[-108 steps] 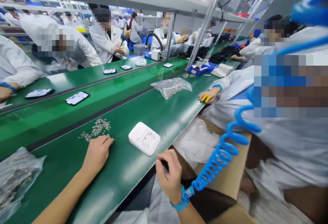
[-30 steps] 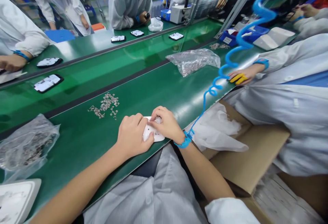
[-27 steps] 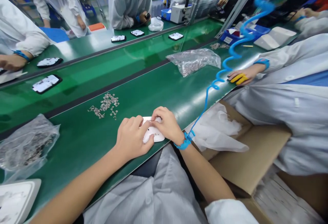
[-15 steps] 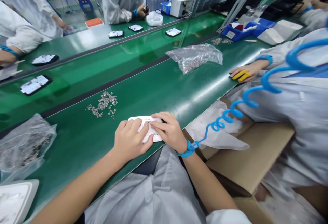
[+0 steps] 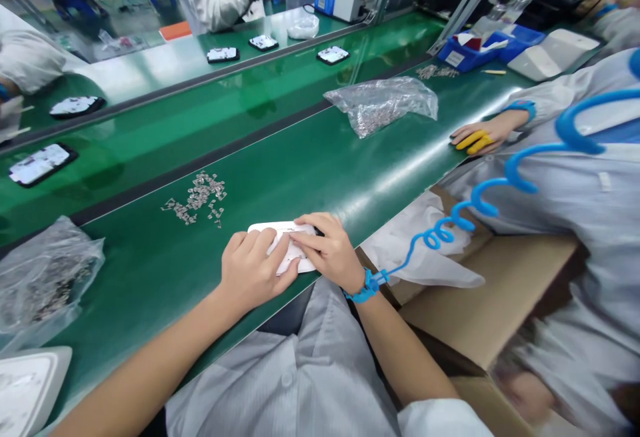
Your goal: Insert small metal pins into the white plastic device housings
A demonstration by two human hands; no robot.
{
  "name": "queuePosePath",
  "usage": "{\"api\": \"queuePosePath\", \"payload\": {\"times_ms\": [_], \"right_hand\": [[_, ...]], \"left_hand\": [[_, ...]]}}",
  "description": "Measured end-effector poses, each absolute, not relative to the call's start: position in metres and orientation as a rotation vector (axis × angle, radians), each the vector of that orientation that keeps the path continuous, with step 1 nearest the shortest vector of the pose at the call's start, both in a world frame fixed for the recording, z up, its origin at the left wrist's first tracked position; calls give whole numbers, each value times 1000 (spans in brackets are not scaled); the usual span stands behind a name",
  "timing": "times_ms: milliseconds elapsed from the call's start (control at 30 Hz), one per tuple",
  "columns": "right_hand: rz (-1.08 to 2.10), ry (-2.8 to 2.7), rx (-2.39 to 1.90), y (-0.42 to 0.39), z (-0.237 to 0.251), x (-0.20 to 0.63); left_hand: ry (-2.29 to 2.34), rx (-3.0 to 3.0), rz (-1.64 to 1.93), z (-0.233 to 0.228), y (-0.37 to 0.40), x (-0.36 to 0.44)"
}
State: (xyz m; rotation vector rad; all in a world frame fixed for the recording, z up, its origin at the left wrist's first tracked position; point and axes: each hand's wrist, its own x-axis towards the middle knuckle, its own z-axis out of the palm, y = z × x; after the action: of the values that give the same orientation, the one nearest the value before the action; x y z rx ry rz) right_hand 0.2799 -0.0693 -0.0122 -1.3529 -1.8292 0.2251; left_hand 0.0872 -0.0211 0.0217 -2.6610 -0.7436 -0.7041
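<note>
A white plastic housing [image 5: 285,258] lies flat on the green bench top near its front edge. My left hand [image 5: 254,262] grips its left side, with the thumb along the near edge and the fingers curled over the top. From the right, my right hand [image 5: 331,250] holds the other end, its index and middle fingers pressing on the inner face. Whether a small part sits under those fingertips is hidden. A blue wrist strap [image 5: 367,285] with a coiled cord is on my right wrist. Beyond the housing lies a loose pile of small metal clips [image 5: 200,193].
Bags of small metal parts lie at left [image 5: 47,283] and farther back [image 5: 383,105]. A white shell [image 5: 35,383] is at lower left. An open cardboard box [image 5: 493,290] stands right, beside a co-worker's hand [image 5: 483,135]. Black-edged units [image 5: 43,162] sit along the conveyor.
My hands keep almost the same hold on the housing. Units on the conveyor have shifted left. Across the line, a co-worker's hand has risen with a dark object.
</note>
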Motion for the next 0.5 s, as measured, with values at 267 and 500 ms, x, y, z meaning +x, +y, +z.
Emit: {"api": "queuePosePath", "payload": {"times_ms": [267,500], "right_hand": [[243,-1913,-1447,-71,-6,282],[387,-1710,-1468,-60,-3,276]], "left_hand": [[-765,-2619,-568,27,-24,88],[-719,-2624,-704,23,-22,86]]}}
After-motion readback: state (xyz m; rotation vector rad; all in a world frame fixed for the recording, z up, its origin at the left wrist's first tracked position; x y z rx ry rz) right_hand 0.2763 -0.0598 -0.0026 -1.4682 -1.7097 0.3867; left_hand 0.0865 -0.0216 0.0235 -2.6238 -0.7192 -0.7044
